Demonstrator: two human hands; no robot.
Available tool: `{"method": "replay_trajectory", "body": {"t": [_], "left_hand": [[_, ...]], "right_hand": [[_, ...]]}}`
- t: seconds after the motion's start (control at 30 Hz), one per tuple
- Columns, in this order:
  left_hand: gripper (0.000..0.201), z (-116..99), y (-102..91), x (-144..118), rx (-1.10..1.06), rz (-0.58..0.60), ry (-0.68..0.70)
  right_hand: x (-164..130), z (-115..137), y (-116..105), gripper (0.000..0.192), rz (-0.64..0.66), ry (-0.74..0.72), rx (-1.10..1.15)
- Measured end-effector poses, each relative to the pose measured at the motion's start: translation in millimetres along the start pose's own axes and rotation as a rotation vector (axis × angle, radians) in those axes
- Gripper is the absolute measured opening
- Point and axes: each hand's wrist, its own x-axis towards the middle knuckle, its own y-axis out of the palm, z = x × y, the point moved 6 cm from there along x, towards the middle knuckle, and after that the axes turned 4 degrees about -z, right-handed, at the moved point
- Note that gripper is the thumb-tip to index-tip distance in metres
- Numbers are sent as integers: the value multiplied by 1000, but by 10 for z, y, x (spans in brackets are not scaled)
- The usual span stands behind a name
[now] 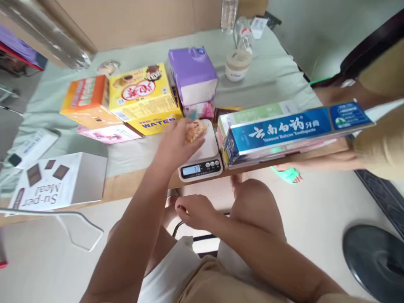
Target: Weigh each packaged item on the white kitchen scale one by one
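On the white kitchen scale (206, 153), my left hand (176, 143) has its fingers closed around a small orange-and-white packaged snack (194, 131). The lit display shows digits, blurred, perhaps 72. Below the table edge, over my lap, my right hand (196, 211) is curled closed, and nothing shows in it. Directly right of the scale lies a stack of boxes topped by a long blue toothpaste box (284, 130). A yellow box (145, 99) and a purple tissue pack (193, 71) stand behind my left hand.
An orange box (85, 99) stands beside the yellow one, and a white box (59, 179) sits at the front left edge. A lidded jar (237, 65) and glass bottles (229, 17) are at the back. At right, another person's arm (328, 162) is near the table.
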Motion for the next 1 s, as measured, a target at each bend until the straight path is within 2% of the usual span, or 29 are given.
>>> {"method": "replay_trajectory", "body": {"t": [0.07,0.1,0.2,0.3,0.37,0.43,0.5,0.6,0.67,0.7,0.77,0.87,0.93,0.97,1.0], "left_hand": [[53,1,86,94,69,108,-4],[49,-10,78,135,69,125,1],[39,-171,-90,296,40,105,34],[42,-562,-253,582,-15,134,69],[48,-898,-247,830,-41,206,92],[46,-1218,-80,1059,-39,373,122],[47,-1430,168,1249,82,515,129],[53,-1529,497,1453,371,600,114],[55,-1519,602,1487,425,666,86],[55,-1514,588,1473,394,681,81],[48,-1527,401,1395,243,614,122],[23,-1472,-223,1112,-135,272,247],[15,-1207,-670,808,-409,-9,203],[11,-956,-841,642,-500,-160,58],[8,-746,-1016,454,-585,-349,33]], "right_hand": [[48,115,76,44,40,-26,-35],[67,173,111,44,55,-51,-45],[95,313,201,31,81,-140,-49],[78,364,267,20,88,-204,-27],[52,358,302,20,99,-230,-2],[25,341,324,21,115,-247,28],[11,321,327,21,124,-247,58],[36,283,279,24,89,-193,90],[72,261,228,26,53,-151,111],[91,252,202,26,38,-135,124],[125,237,151,24,14,-113,148],[152,221,85,22,-14,-93,179],[155,220,63,20,-25,-90,191],[155,220,59,19,-32,-89,194],[155,221,60,19,-40,-89,197]]}}
